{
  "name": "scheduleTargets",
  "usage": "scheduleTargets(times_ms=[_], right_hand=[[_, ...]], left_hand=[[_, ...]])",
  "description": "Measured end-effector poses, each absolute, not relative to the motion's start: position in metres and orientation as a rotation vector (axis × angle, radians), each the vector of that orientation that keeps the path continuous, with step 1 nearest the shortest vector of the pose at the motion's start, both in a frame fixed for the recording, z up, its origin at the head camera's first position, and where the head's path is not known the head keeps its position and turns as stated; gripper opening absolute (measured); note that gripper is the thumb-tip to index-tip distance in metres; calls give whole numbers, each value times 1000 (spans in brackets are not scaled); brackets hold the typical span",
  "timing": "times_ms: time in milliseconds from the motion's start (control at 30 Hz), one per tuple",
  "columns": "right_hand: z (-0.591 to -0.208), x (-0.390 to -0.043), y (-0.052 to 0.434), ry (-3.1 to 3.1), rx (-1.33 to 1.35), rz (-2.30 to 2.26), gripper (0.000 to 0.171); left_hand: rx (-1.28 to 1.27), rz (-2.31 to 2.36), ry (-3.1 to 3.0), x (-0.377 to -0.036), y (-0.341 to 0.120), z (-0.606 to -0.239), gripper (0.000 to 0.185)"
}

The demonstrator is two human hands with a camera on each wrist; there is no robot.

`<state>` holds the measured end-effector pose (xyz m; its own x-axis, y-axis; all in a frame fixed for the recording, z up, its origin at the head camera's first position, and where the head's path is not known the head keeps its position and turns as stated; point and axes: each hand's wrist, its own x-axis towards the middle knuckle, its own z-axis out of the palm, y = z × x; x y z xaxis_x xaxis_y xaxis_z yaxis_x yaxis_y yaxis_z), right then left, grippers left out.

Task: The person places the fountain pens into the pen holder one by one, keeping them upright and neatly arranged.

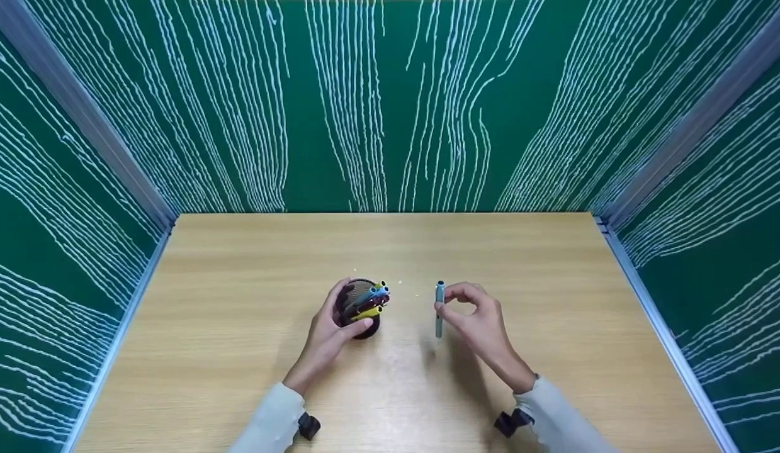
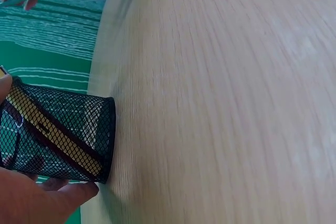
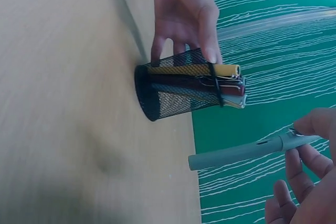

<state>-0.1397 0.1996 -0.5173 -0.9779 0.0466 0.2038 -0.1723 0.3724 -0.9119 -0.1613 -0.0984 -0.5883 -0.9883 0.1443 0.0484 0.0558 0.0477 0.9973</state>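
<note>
My left hand (image 1: pixel 330 330) grips a black mesh pen cup (image 2: pixel 63 129) around its side, with the thumb near the rim. Several pens (image 3: pixel 228 85) lean inside it, in yellow, dark red and blue tones. To the right of the cup, my right hand (image 1: pixel 484 321) pinches a light teal pen (image 3: pixel 236 153) between thumb and fingers near its capped end. That pen hangs upright above the table, apart from the cup. The cup's base meets the tabletop in the left wrist view.
The wooden table (image 1: pixel 238 264) extends around both hands. Green walls with white wavy lines (image 1: pixel 390 126) enclose its back and sides, with metal strips (image 1: pixel 666 327) along the edges. A few tiny white specks lie near the cup.
</note>
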Motion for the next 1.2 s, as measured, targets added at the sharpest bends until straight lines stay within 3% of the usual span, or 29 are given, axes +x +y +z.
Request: scheduleTargets(times_ms=[1200], right_hand=[[-476, -157, 196, -2305, 132, 1704, 13]], left_hand=[[183, 2081, 2292, -161, -97, -585, 94]])
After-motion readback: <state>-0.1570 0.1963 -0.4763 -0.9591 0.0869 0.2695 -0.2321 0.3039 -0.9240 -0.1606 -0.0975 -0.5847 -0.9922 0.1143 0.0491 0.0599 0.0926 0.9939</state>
